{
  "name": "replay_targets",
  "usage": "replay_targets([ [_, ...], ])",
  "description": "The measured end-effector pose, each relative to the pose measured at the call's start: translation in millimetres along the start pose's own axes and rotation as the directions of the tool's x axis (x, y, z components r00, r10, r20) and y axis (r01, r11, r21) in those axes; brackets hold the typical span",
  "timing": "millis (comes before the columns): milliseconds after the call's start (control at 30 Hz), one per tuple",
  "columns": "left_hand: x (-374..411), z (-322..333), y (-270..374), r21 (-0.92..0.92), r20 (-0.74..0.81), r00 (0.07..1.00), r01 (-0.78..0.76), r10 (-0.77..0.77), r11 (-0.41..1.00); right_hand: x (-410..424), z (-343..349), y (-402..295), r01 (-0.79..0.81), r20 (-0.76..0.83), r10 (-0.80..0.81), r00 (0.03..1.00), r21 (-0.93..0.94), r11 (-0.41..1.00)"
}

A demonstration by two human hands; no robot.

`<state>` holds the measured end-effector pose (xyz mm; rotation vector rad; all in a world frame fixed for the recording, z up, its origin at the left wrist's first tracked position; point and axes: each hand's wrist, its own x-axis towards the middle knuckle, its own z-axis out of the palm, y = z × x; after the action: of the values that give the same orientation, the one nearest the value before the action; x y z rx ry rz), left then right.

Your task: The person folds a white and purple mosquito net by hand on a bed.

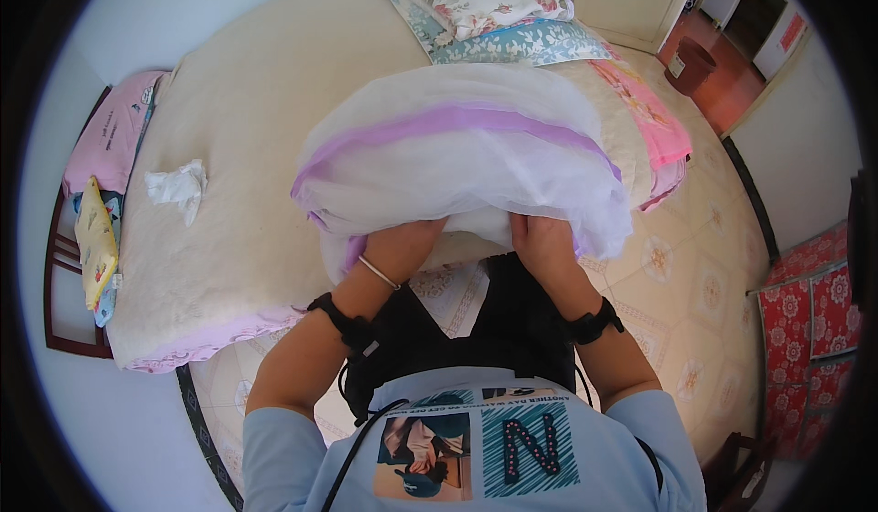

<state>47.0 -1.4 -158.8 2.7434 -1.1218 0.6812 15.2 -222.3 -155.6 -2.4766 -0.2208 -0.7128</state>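
A bundle of sheer white netting with purple trim (453, 162) lies folded over the near part of the bed (240, 121). My left hand (405, 248) grips its near edge left of the middle, with the fingertips hidden under the fabric. Close beside it, my right hand (545, 241) holds the same edge, thumb on the inner side and fingers partly covered. A crumpled white cloth or tissue (180, 186) rests on the beige bed cover to the left.
Floral pillows (494, 4) lie at the bed's far side, and a pink cloth (651, 121) hangs over its right edge. Pink and yellow pillows (99, 238) lean at the left end. A brown bucket (689, 66) stands by the doorway; a red patterned cabinet (789, 334) is at right.
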Motion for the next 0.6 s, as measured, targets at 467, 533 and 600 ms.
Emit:
replay_targets([
  [467, 54.7, -64.3, -49.2, 0.032, -0.207, 0.976, -0.057, 0.063, 0.998, -1.5, -7.0, 92.2, 0.128, -0.057, -0.168, 0.984, -0.429, 0.894],
  [533, 31.5, -55.8, -47.7, -0.023, -0.094, 0.988, -0.126, 0.123, 0.992, 12.1, -32.8, 127.5, 0.088, -0.191, -0.177, 0.966, -0.399, 0.913],
  [600, -3.7, -35.0, -41.6, -0.129, 0.082, 0.982, -0.158, 0.170, 0.979, 20.9, -40.7, 151.3, 0.015, -0.264, -0.144, 0.954, -0.436, 0.900],
])
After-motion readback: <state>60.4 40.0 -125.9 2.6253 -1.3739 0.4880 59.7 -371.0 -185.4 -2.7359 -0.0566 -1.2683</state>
